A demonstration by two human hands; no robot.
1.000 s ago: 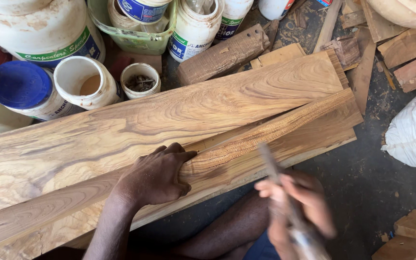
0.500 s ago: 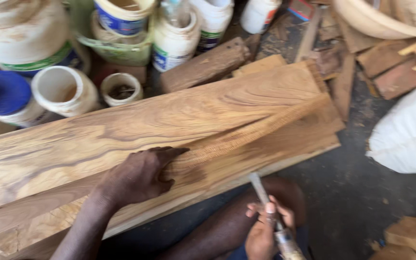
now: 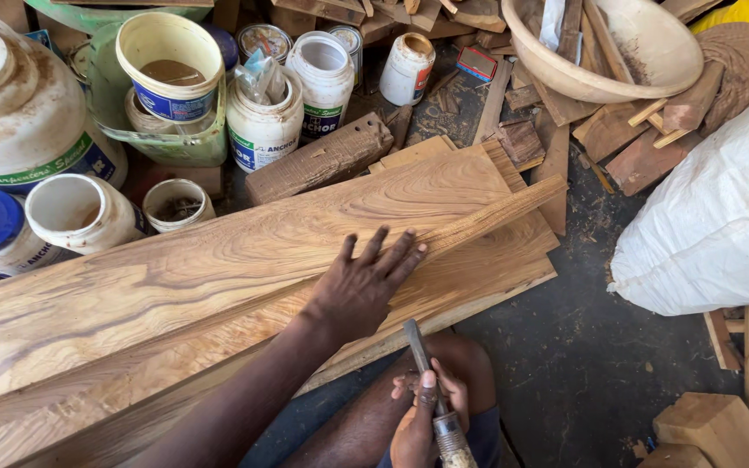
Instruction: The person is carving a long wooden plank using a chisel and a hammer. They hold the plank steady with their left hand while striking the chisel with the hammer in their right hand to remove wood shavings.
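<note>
Planks [image 3: 218, 260] of striped wood lie on the floor, a narrow strip [image 3: 487, 217] on top. Behind them, a wooden bowl [image 3: 652, 52] holds offcuts, a white tub [image 3: 171, 61] brown glue, a small cup [image 3: 175, 204] dark dregs. The left hand [image 3: 366, 286] rests flat on the planks, fingers now spread rather than curled. The right hand [image 3: 422, 416] grips a chisel [image 3: 422, 364], blade up, nearer the plank edge than before.

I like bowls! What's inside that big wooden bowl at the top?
The bowl holds several wood scraps leaning against its wall and a pale strip. Whatever lies beneath them is hidden, and the frame cuts off the bowl's top.
</note>
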